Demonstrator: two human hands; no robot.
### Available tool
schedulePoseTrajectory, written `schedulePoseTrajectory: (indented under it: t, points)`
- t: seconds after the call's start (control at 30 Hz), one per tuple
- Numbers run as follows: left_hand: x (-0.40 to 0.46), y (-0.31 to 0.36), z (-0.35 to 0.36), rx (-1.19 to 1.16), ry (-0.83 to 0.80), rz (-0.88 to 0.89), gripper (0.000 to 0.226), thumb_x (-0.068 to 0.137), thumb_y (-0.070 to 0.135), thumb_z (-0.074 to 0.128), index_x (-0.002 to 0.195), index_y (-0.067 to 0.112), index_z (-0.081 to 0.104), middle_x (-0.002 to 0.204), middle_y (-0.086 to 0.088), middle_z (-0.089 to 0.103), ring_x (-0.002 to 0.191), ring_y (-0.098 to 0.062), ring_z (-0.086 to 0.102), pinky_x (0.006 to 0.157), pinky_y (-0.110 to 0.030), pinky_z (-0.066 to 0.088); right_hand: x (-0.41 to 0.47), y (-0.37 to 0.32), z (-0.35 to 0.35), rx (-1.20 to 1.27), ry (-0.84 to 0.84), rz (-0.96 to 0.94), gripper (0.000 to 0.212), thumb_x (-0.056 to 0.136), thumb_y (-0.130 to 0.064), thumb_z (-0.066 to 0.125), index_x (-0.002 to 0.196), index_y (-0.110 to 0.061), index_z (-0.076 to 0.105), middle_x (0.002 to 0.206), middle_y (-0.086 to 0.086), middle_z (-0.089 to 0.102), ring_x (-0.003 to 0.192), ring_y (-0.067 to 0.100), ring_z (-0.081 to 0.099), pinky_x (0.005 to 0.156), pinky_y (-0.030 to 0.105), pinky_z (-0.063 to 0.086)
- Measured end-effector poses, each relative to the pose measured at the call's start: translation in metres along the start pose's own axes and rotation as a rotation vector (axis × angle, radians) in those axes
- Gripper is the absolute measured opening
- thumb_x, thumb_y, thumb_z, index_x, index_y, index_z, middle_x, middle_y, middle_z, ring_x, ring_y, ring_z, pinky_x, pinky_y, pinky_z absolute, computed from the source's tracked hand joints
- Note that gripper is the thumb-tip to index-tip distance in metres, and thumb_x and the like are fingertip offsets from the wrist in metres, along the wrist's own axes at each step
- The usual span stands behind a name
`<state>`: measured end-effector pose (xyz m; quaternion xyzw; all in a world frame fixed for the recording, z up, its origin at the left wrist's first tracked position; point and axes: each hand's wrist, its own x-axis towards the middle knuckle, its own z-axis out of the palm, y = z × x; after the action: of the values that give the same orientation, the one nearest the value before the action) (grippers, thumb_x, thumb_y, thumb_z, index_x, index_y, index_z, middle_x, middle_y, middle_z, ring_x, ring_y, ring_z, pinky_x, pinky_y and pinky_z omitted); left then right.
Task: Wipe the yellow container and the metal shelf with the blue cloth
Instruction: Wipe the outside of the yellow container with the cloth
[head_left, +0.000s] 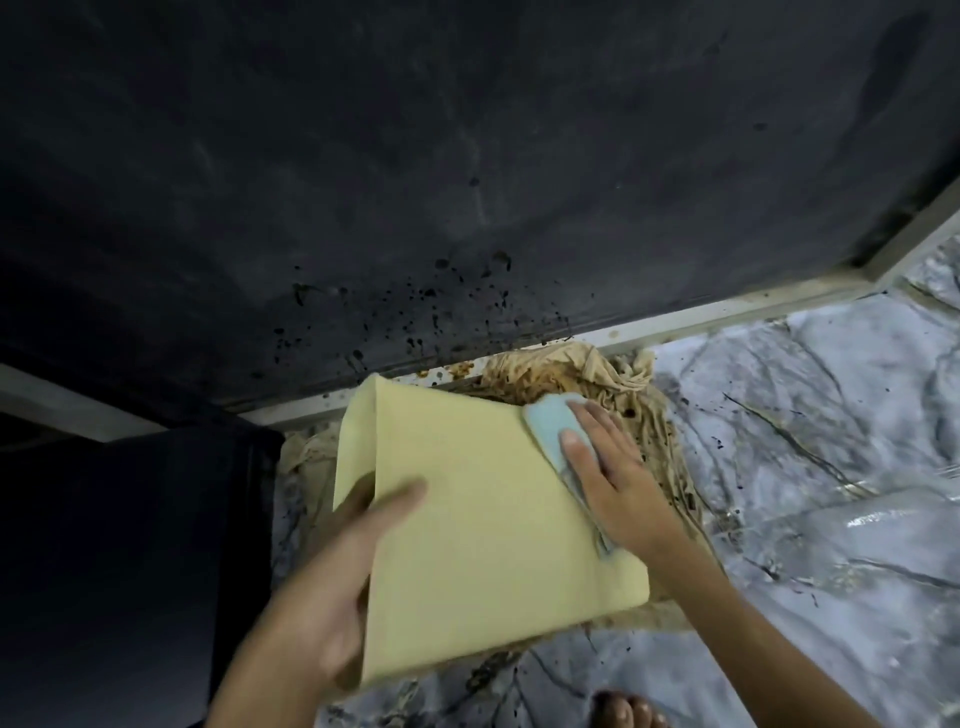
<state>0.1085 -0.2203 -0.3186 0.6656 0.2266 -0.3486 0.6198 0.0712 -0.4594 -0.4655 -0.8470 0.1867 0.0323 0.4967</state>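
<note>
A pale yellow container (483, 525) is held tilted above the marble floor, one broad flat side facing me. My left hand (337, 587) grips its left edge, thumb lying across the face. My right hand (608, 478) presses a light blue cloth (553, 426) flat against the container's upper right edge, fingers spread over the cloth. Part of the cloth hangs down along the right edge beneath my palm. No metal shelf can be made out with certainty in this view.
A stained beige rag (571, 379) lies crumpled on the floor behind the container. Dark spatter marks the black wall (415, 182) above a pale skirting strip (701, 312). A dark cabinet-like block (130, 545) stands at the left. Bare toes (623, 712) show at the bottom.
</note>
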Motion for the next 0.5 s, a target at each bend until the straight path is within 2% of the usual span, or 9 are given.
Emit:
schedulePoseTrajectory:
  t: [0.07,0.13,0.23,0.3,0.37,0.43,0.5]
  points:
    - [0.006,0.02,0.003,0.003,-0.1,0.027,0.031,0.088,0.033,0.072,0.112,0.014,0.076,0.082,-0.006,0.085,0.067,-0.024,0.081,0.066,-0.038,0.059,-0.032,0.01,0.004,0.019,0.054,-0.068,0.053,0.098,-0.061,0.031,0.149,-0.053,0.022,0.164,-0.02,0.015,0.152,0.004,-0.002,0.124,0.049,0.007]
    - [0.015,0.028,0.007,0.03,-0.129,0.09,0.029,0.092,0.032,0.069,0.119,0.025,0.075,0.088,0.0,0.085,0.069,-0.019,0.081,0.06,-0.034,0.061,-0.055,0.008,0.012,-0.022,0.094,-0.156,0.05,0.1,-0.051,0.032,0.15,-0.052,0.022,0.164,-0.021,0.014,0.153,0.005,-0.002,0.123,0.053,0.004]
    - [0.021,0.034,0.019,0.056,-0.027,0.118,0.025,0.095,0.024,0.067,0.116,0.033,0.076,0.09,0.006,0.085,0.068,-0.011,0.08,0.051,-0.028,0.061,-0.068,-0.013,0.021,-0.076,0.07,-0.344,0.05,0.103,-0.042,0.036,0.153,-0.04,0.027,0.165,-0.015,0.019,0.154,0.016,0.005,0.122,0.056,0.007]
    - [0.011,0.026,0.012,0.014,-0.014,0.151,0.029,0.094,0.021,0.065,0.118,0.034,0.074,0.095,0.003,0.085,0.073,-0.013,0.081,0.052,-0.03,0.061,-0.069,-0.024,0.023,-0.119,0.047,-0.486,0.049,0.104,-0.041,0.037,0.153,-0.035,0.031,0.164,-0.01,0.024,0.154,0.019,0.011,0.123,0.052,0.009]
    - [-0.001,0.017,0.0,-0.064,-0.015,0.193,0.037,0.089,0.02,0.065,0.12,0.037,0.073,0.104,0.001,0.085,0.082,-0.018,0.082,0.056,-0.034,0.063,-0.057,-0.029,0.02,-0.1,0.105,-0.431,0.048,0.105,-0.04,0.035,0.152,-0.037,0.031,0.164,-0.012,0.023,0.154,0.013,0.008,0.123,0.05,0.009]
    - [-0.012,0.006,-0.006,-0.085,-0.027,0.231,0.043,0.082,0.02,0.065,0.119,0.04,0.073,0.108,0.0,0.084,0.089,-0.021,0.082,0.062,-0.038,0.065,-0.042,-0.029,0.021,0.051,0.175,-0.254,0.046,0.105,-0.039,0.034,0.151,-0.042,0.029,0.163,-0.019,0.02,0.153,0.006,0.003,0.123,0.052,0.006]
    - [-0.019,-0.003,-0.005,-0.083,-0.023,0.235,0.044,0.079,0.019,0.066,0.115,0.042,0.074,0.113,-0.001,0.083,0.099,-0.024,0.08,0.078,-0.045,0.062,-0.031,-0.031,0.025,0.212,0.241,-0.144,0.045,0.105,-0.038,0.036,0.147,-0.052,0.027,0.16,-0.026,0.021,0.152,0.002,0.003,0.122,0.056,0.008]
